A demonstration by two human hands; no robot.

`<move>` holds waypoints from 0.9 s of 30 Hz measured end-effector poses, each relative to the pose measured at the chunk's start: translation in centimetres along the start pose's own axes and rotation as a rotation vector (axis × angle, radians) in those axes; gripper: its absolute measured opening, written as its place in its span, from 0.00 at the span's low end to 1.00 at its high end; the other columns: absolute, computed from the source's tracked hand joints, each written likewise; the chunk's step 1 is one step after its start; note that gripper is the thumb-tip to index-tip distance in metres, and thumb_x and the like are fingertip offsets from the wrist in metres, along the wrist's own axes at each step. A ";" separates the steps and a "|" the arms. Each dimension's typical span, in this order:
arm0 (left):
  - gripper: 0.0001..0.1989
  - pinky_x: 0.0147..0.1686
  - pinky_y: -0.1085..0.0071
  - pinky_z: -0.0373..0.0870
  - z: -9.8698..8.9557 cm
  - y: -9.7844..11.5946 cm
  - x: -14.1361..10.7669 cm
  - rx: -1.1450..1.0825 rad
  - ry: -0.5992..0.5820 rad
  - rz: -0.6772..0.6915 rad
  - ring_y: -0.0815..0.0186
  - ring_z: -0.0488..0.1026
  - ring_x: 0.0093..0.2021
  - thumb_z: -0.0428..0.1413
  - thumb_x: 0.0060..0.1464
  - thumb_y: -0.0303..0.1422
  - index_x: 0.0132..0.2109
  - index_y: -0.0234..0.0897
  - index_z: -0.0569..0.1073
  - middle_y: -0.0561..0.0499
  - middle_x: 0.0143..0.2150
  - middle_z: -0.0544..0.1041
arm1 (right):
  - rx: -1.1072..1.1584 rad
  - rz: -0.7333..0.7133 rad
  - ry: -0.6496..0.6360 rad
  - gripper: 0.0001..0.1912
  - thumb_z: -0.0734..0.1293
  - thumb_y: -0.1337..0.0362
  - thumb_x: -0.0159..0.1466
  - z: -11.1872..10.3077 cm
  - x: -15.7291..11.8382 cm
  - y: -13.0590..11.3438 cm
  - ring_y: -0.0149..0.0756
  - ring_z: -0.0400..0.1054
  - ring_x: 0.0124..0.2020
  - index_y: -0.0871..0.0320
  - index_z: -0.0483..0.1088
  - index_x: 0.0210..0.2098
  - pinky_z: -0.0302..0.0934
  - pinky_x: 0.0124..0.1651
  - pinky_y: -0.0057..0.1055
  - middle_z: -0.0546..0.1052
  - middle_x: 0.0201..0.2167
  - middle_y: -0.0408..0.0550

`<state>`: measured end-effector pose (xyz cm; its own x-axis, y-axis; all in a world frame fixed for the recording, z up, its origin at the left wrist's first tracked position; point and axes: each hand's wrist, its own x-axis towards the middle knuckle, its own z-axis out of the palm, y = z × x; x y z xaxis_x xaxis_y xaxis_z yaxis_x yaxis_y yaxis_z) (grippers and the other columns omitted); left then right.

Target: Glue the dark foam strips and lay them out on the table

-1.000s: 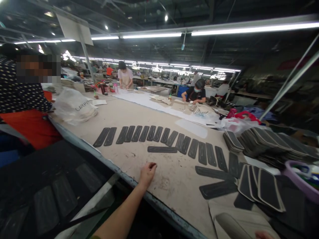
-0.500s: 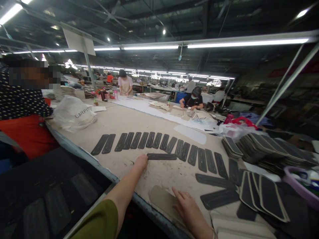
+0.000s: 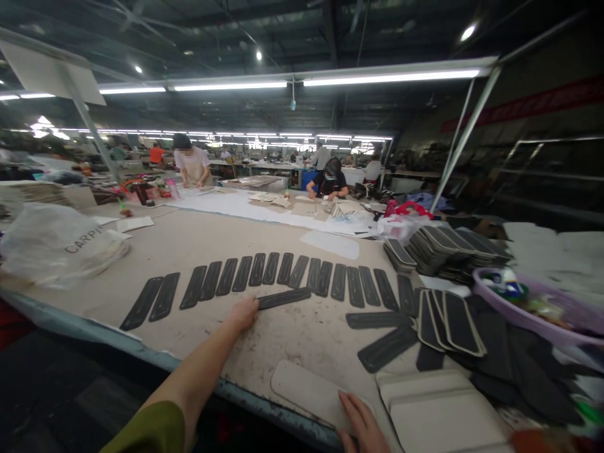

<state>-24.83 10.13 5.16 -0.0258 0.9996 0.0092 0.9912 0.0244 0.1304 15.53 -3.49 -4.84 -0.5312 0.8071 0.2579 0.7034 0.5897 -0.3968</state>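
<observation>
My left hand [image 3: 245, 313] is closed on the left end of a dark, rounded-end strip [image 3: 285, 297], which lies at a slant on the table with its far end by the row. Glossy streaks show on the strip. Beyond it a curved row of similar dark strips [image 3: 243, 274] fans across the tabletop. My right hand [image 3: 362, 423] rests with fingers outstretched over the right end of a beige rounded panel [image 3: 306, 387] near the front edge. Part of that hand is cut off by the bottom of the view.
Beige panels [image 3: 438, 402] are stacked at the lower right, with dark pale-edged panels [image 3: 453, 321] behind them. A purple basin [image 3: 495, 308] stands at far right. A clear plastic bag [image 3: 61, 245] lies left. Co-workers [image 3: 191, 163] work across the table [image 3: 189, 236].
The view has turned right. The strip in my left hand has tilted, its far end now higher. My right hand has shifted toward the panel's right end, and more of the panel shows.
</observation>
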 end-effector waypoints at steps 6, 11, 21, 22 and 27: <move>0.07 0.44 0.68 0.64 -2.0 1.0 -3.2 0.098 0.076 0.140 0.61 0.68 0.42 0.46 0.55 0.28 0.37 0.33 0.69 0.44 0.42 0.69 | -0.040 -0.015 -0.197 0.32 0.67 0.66 0.58 -3.0 0.5 -1.5 0.57 0.49 0.63 0.53 0.59 0.62 0.47 0.60 0.59 0.54 0.63 0.58; 0.05 0.38 0.68 0.63 -3.8 1.6 -6.8 0.085 0.148 0.299 0.62 0.68 0.36 0.47 0.52 0.26 0.34 0.35 0.67 0.47 0.35 0.69 | 0.070 -0.020 -0.212 0.22 0.60 0.64 0.66 -3.7 2.0 -2.1 0.46 0.48 0.64 0.48 0.62 0.60 0.43 0.64 0.52 0.57 0.63 0.49; 0.05 0.33 0.71 0.62 -8.1 4.7 -13.3 -0.101 0.076 0.420 0.66 0.67 0.32 0.45 0.54 0.26 0.33 0.37 0.64 0.52 0.30 0.69 | 0.684 0.333 0.333 0.25 0.62 0.57 0.62 -3.7 5.3 -2.7 0.44 0.66 0.50 0.58 0.64 0.57 0.65 0.52 0.42 0.66 0.54 0.58; 0.05 0.33 0.71 0.62 -8.5 5.0 -13.8 -0.131 0.051 0.433 0.66 0.67 0.32 0.45 0.54 0.26 0.33 0.37 0.64 0.52 0.30 0.69 | 0.754 0.380 0.371 0.25 0.62 0.56 0.62 -4.0 5.2 -2.7 0.43 0.68 0.47 0.58 0.64 0.56 0.67 0.48 0.40 0.67 0.53 0.58; 0.05 0.33 0.73 0.63 -9.1 5.8 -15.1 -0.280 -0.051 0.468 0.68 0.68 0.31 0.46 0.54 0.27 0.34 0.37 0.66 0.52 0.30 0.70 | 0.746 0.428 0.399 0.16 0.64 0.52 0.60 -6.2 4.6 -3.1 0.40 0.69 0.41 0.56 0.74 0.40 0.66 0.44 0.34 0.74 0.40 0.51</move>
<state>-19.86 -4.93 14.76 0.4231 0.9024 0.0820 0.8225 -0.4205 0.3831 13.80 -1.44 3.07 0.0001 0.9823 0.1874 0.2445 0.1817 -0.9525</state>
